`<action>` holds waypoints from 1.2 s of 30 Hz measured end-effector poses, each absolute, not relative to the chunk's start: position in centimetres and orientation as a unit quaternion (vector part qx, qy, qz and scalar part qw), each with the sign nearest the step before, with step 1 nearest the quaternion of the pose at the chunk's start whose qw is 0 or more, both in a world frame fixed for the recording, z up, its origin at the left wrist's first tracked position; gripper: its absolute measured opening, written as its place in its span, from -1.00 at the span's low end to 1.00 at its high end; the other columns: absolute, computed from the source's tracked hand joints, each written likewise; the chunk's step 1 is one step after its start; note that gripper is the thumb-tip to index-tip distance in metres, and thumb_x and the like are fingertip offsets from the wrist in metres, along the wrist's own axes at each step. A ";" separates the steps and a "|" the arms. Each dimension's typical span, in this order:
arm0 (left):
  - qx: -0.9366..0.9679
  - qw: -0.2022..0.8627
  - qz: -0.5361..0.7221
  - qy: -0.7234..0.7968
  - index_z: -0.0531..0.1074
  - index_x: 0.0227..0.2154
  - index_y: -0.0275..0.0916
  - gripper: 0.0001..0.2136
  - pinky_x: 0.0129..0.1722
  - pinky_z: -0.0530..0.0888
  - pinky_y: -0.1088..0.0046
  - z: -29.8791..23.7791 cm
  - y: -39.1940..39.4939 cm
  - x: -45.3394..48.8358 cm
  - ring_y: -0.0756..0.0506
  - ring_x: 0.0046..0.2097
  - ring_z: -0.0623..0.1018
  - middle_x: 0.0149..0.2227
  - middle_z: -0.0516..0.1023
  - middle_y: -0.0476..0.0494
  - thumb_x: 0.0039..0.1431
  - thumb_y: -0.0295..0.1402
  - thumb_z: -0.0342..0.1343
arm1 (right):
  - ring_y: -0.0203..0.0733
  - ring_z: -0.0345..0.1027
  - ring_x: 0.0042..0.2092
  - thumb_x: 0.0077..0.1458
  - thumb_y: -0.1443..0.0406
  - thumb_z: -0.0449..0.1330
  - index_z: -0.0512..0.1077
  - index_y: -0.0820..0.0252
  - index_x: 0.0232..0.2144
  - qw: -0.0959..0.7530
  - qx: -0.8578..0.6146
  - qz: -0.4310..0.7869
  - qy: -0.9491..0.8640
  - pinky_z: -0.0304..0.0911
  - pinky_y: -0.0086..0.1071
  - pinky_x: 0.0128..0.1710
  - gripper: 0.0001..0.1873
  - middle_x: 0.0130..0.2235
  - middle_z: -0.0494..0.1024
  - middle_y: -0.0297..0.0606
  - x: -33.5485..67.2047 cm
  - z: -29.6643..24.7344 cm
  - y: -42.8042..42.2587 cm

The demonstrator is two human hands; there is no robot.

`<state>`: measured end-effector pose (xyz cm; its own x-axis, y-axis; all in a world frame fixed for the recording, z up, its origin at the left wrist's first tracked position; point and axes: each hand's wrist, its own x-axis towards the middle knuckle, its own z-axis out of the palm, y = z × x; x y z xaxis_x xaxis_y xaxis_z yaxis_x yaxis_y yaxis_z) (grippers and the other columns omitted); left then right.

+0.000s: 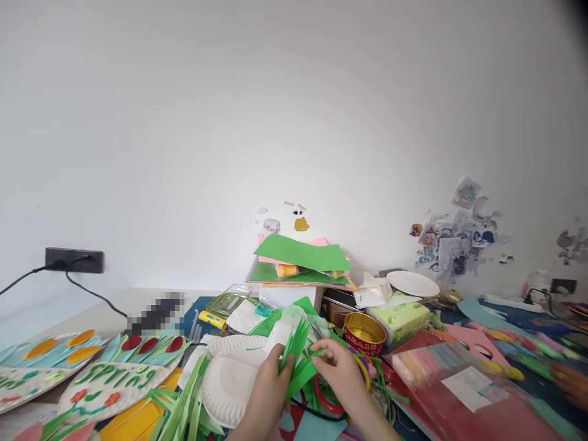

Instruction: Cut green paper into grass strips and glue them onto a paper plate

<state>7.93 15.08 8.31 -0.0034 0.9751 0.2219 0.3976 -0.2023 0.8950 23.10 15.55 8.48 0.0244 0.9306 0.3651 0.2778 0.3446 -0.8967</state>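
My left hand (270,381) is closed around a bunch of bright green paper strips (299,340), whose tips fan out above the thumb. On the right side of the bunch, my right hand (340,367) has its fingertips pinched at a green strip. Ridged white paper plates (225,392) lie beside my left wrist. Pale green paper strips (189,398) are heaped left of the plates. Red and yellow rings (327,399) lie partly hidden under my right hand.
Decorated plate crafts (122,383) lie at the left. A gold-lined tin (365,331) and a tissue pack (402,321) stand behind my right hand. Green paper sheets (303,254) are stacked at the back. Another person's hand (569,383) shows at the right edge, near a plastic-wrapped pack (463,398).
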 end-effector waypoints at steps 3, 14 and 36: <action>0.626 0.321 0.485 0.519 0.22 -0.44 -0.18 -0.83 -0.44 0.32 0.51 8.3 15.2 8.0 -0.08 -0.41 0.41 -0.54 0.34 0.02 0.11 -0.20 -0.11 | -0.32 0.13 -0.58 -0.19 0.32 0.16 0.44 0.21 -0.43 0.524 -0.478 0.333 -0.621 0.01 -0.47 -0.55 -0.84 -0.64 0.21 -0.51 23.1 8.5 15.6; 0.669 0.285 0.466 0.504 0.22 -0.45 -0.17 -0.80 -0.40 0.30 0.50 8.3 15.2 7.6 -0.08 -0.40 0.39 -0.49 0.37 0.00 0.13 -0.17 -0.14 | -0.28 0.20 -0.51 -0.10 0.29 0.17 0.40 0.19 -0.29 0.566 -0.446 0.322 -0.614 0.08 -0.44 -0.50 -0.76 -0.56 0.25 -0.49 24.3 9.0 15.6; 0.678 0.352 0.434 0.478 0.18 -0.46 -0.15 -0.83 -0.62 0.15 0.57 8.3 14.2 8.5 0.08 -0.67 0.14 -0.63 0.18 0.17 0.12 -0.19 -0.15 | -0.26 0.24 -0.56 -0.15 0.30 0.20 0.36 0.21 -0.26 0.612 -0.499 0.267 -0.553 0.11 -0.43 -0.53 -0.69 -0.58 0.39 -0.43 23.6 8.3 15.8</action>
<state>8.49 14.24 8.33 0.1658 0.9534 0.2522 0.3418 -0.2954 0.8921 23.58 15.83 8.34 0.2455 0.8784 0.4099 0.2241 0.3600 -0.9056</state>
